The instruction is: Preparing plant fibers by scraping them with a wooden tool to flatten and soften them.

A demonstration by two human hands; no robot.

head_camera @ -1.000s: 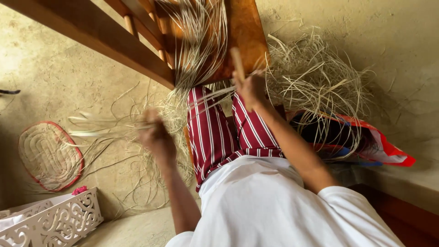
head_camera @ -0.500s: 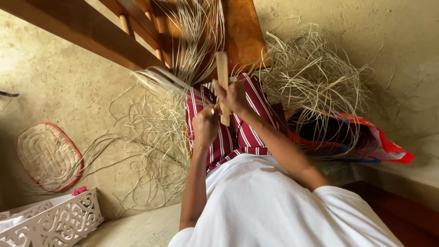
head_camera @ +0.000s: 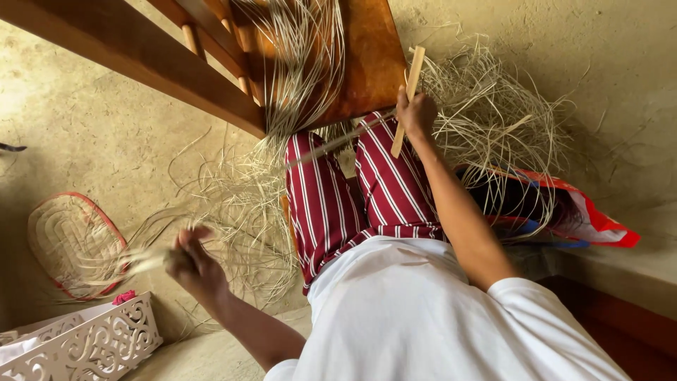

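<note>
Strands (head_camera: 211,240) of pale fibre run from my left hand (head_camera: 192,261) up across my lap toward the wooden frame (head_camera: 141,60), where more of the same hang in a sheaf (head_camera: 303,63).

Head view, now: left hand is out wide to my left, low, fingers curled around the strand ends (motion blur there, so I can't tell how tight the pinch is). Right hand (head_camera: 416,113) is clenched on the flat wooden stick (head_camera: 407,99), held upright-ish, tilted slightly, just in front of the brown wooden board (head_camera: 367,56) of the frame. One taut strand (head_camera: 338,141) crosses from the stick area down-left over my striped trousers (head_camera: 331,197).

Change vs half a second ago: both hands were together at the stick, near the middle of my lap. Left has since swung far out and down; right has stayed with the stick and moved slightly right. A second ago the left was also out left, so this reads as a repeating pull stroke: judging by that, a strand is being drawn through and tensioned.

Rest: loose fibre heap (head_camera: 493,113) by my right arm, partly over a red-and-blue bag (head_camera: 599,222). Oval woven mat (head_camera: 70,243) with red edging lies on the floor at left, white fretwork basket (head_camera: 84,346) near it.
</note>
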